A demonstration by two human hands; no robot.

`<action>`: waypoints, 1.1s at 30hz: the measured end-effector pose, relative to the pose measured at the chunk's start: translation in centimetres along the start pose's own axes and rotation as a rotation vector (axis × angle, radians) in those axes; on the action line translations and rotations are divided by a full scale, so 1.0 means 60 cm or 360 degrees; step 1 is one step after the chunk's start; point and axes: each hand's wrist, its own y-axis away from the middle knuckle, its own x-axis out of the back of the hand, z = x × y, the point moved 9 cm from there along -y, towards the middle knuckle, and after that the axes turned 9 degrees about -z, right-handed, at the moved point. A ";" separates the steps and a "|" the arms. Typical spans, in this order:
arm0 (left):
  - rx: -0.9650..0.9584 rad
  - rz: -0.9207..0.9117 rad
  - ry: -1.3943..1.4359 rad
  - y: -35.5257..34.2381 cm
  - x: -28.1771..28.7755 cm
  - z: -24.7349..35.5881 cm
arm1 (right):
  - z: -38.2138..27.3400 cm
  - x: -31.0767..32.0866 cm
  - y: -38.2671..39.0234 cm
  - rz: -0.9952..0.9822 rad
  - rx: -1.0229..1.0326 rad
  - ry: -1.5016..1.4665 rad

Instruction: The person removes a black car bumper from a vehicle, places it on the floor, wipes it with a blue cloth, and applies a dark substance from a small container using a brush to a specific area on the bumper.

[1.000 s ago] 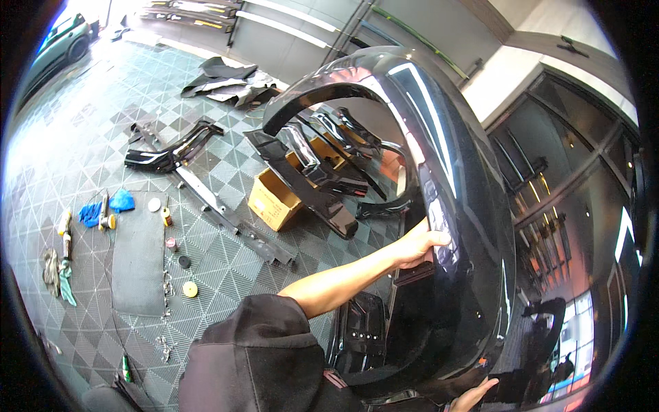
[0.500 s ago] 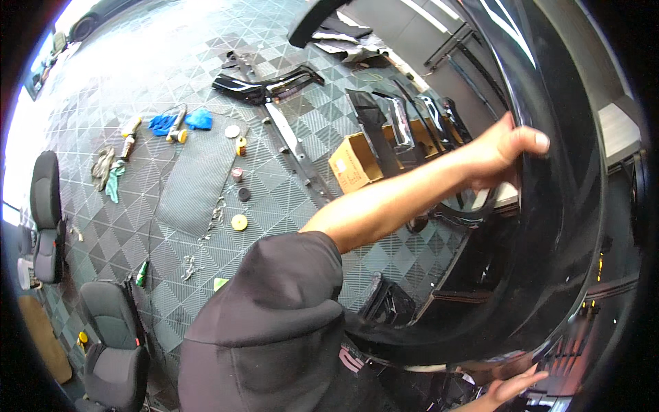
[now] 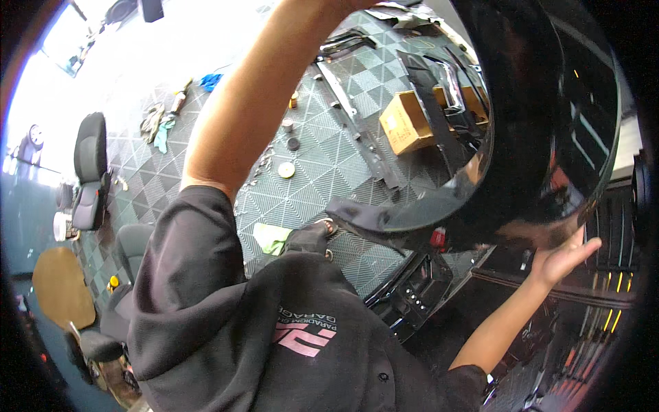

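A large glossy black car body panel (image 3: 542,137) with a curved arch cutout fills the upper right of the head view. My left forearm (image 3: 247,103) rises steeply to the top edge beside the panel, and the hand is cut off there. My right hand (image 3: 559,257) supports the panel's lower rim from beneath, thumb sticking out and fingertips against the panel. Below the panel lies a black moulded piece (image 3: 405,295) with a row of small bright spots. My dark shirt with a pink print fills the lower middle.
On the chequered tiled floor (image 3: 274,199) lie a cardboard box (image 3: 401,123) with black parts, a long trim strip (image 3: 350,130), rags (image 3: 158,123), small tins (image 3: 286,169) and a light green cloth (image 3: 271,237). Car seats (image 3: 89,165) and a tan board (image 3: 62,285) are at the left.
The panel has been raised and tilted over, its arch now curving lower in view. My left arm has swung up to the top edge, taking that hand out of view; my right hand has risen.
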 end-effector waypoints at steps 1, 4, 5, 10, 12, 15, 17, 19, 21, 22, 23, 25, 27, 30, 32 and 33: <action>-0.0026 -0.0033 -0.0046 0.009 -0.007 0.021 | 0.007 0.001 -0.005 0.0039 -0.0031 -0.0049; 0.0022 -0.0123 -0.0290 0.033 0.015 0.063 | 0.048 -0.049 -0.013 0.0024 -0.0039 -0.0275; 0.0043 -0.0184 -0.0384 0.044 0.018 0.078 | 0.082 -0.053 -0.004 0.0140 -0.0103 -0.0235; -0.0054 0.0290 -0.0400 0.095 0.082 0.111 | 0.266 -0.113 0.089 -0.0186 -0.0377 -0.0278; -0.0063 0.0349 -0.0580 0.110 0.108 0.160 | 0.345 -0.153 0.106 -0.0375 -0.0490 -0.0138; -0.0120 0.0432 -0.0783 0.131 0.145 0.234 | 0.377 -0.236 0.110 -0.0534 -0.0480 0.0058; -0.0152 0.0497 -0.0820 0.145 0.179 0.274 | 0.386 -0.287 0.099 -0.0619 -0.0455 0.0173; -0.0184 0.0595 -0.0857 0.163 0.220 0.313 | 0.408 -0.337 0.081 -0.0659 -0.0403 0.0223; -0.0229 0.0696 -0.0902 0.186 0.268 0.358 | 0.409 -0.415 0.060 -0.0739 -0.0300 0.0260; -0.0250 0.0745 -0.0925 0.198 0.292 0.379 | 0.412 -0.457 0.049 -0.0778 -0.0250 0.0276; -0.0286 0.0828 -0.0989 0.208 0.311 0.397 | 0.420 -0.499 0.030 -0.0834 -0.0145 0.0171; -0.0360 0.0978 -0.1128 0.229 0.355 0.436 | 0.447 -0.594 -0.003 -0.0967 -0.0150 0.0080; -0.0426 0.1057 -0.0809 0.288 0.477 0.487 | 0.486 -0.675 -0.021 -0.1110 -0.0124 0.0170; -0.0495 0.1000 -0.0441 0.320 0.611 0.507 | 0.585 -0.666 -0.093 -0.1003 0.0474 0.1168; -0.0412 0.0951 -0.0439 0.361 0.683 0.544 | 0.607 -0.844 -0.064 -0.1087 -0.0094 0.0451; -0.0438 0.1100 -0.0381 0.378 0.727 0.548 | 0.598 -0.877 -0.075 -0.0956 -0.0084 0.0356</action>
